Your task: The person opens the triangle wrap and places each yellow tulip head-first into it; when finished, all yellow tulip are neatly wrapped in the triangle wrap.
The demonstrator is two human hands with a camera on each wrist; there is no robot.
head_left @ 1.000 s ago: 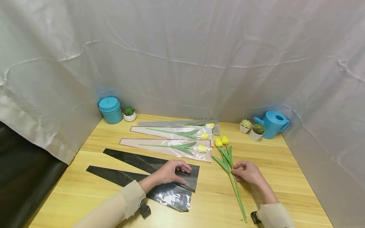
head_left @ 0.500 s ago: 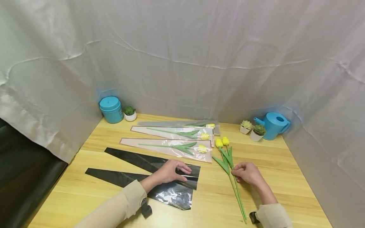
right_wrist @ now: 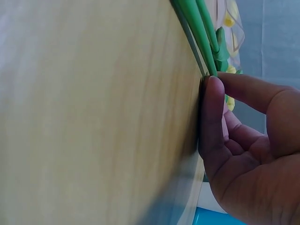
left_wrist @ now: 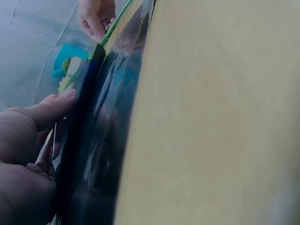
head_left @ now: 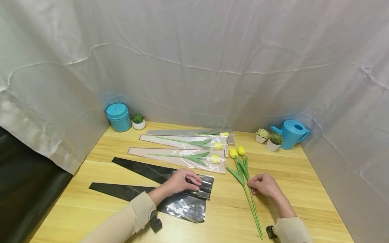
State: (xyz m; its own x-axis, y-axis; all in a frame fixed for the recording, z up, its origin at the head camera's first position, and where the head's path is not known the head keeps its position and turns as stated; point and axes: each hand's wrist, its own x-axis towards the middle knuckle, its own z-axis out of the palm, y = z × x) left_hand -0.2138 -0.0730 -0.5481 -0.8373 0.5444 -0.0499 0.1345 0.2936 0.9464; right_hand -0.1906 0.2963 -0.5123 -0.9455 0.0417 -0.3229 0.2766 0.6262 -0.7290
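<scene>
My left hand [head_left: 181,181] pinches the wide end of the farther black flower sleeve [head_left: 136,167], which buckles up between thumb and fingers. In the left wrist view the thumb lies against the glossy dark film [left_wrist: 108,126]. Beneath that sleeve's wide end, a second black sleeve [head_left: 185,206] lies partly covered. On the right, two yellow artificial tulips [head_left: 252,206] lie side by side, heads pointing away. My right hand [head_left: 265,185] pinches a tulip stem just below the leaves; the right wrist view shows the green stem [right_wrist: 199,42] at thumb and fingertip.
Several filled clear sleeves, including a pink-edged sleeve [head_left: 170,152] with a yellow tulip inside, lie behind the black ones. A blue canister [head_left: 118,118] and potted succulent [head_left: 138,122] stand back left. A blue watering can [head_left: 290,134] and two small succulents, one nearer [head_left: 275,141], stand back right.
My left thumb and fingers have drawn closer together, and the farther black sleeve's wide end has narrowed and buckled. The right hand has barely moved at the stem.
</scene>
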